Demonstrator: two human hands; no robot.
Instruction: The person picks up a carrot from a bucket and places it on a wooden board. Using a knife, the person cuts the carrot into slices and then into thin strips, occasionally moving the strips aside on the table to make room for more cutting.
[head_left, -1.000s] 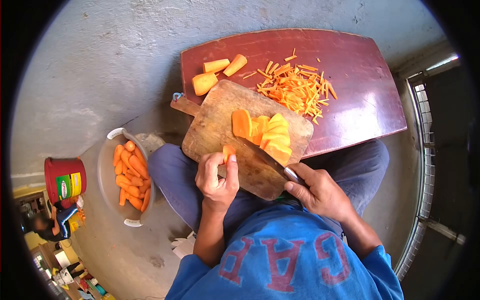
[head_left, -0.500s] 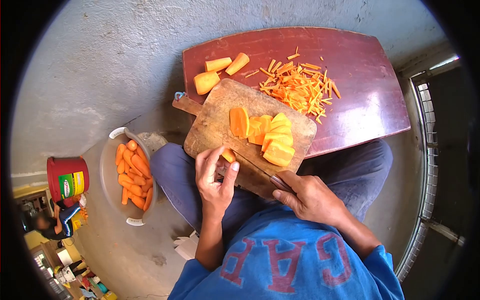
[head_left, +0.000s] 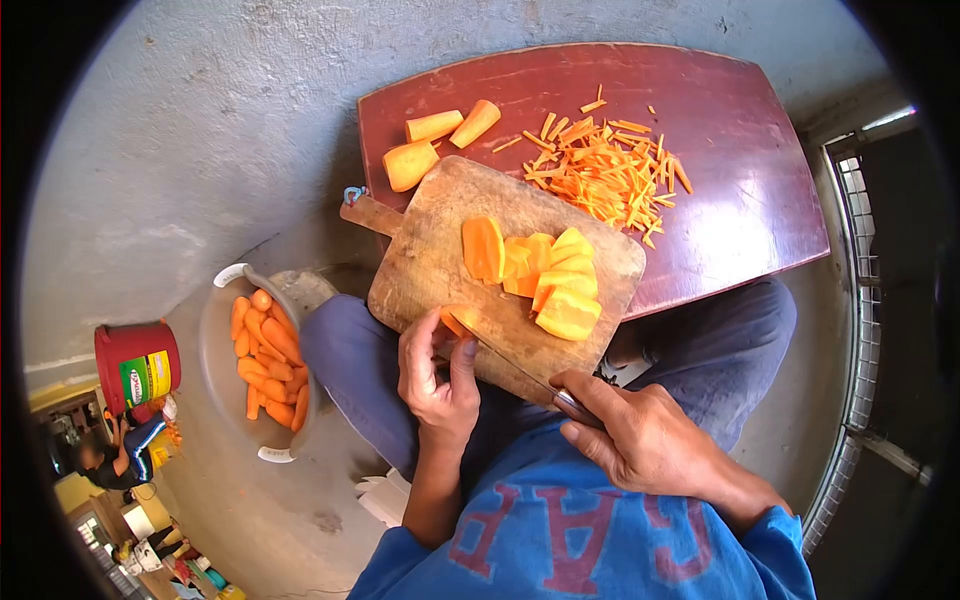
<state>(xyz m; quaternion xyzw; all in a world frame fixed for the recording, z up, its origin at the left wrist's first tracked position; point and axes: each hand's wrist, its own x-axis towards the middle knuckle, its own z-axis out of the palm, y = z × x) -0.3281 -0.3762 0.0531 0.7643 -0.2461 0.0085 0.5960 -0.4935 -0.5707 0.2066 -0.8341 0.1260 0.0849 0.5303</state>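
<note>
My right hand (head_left: 640,432) grips a knife (head_left: 512,367) by its handle, the thin blade pointing left over the near edge of a worn wooden cutting board (head_left: 420,265). With the fingers of my left hand (head_left: 437,385) I pinch a small carrot piece (head_left: 458,319) at that edge, right by the blade's tip. Farther up the board lie several flat carrot slices (head_left: 565,285), most of them overlapping. The board slants from my lap onto a red-brown table (head_left: 740,200).
On the table are a heap of carrot sticks (head_left: 610,178) and three thick carrot chunks (head_left: 410,165). A tub (head_left: 212,350) of whole carrots stands on the floor to the left, near a red bucket (head_left: 108,372). Another person (head_left: 125,455) sits far left.
My left fingers have closed in around the small carrot piece, and the knife blade has come up against it. The view has shifted slightly.
</note>
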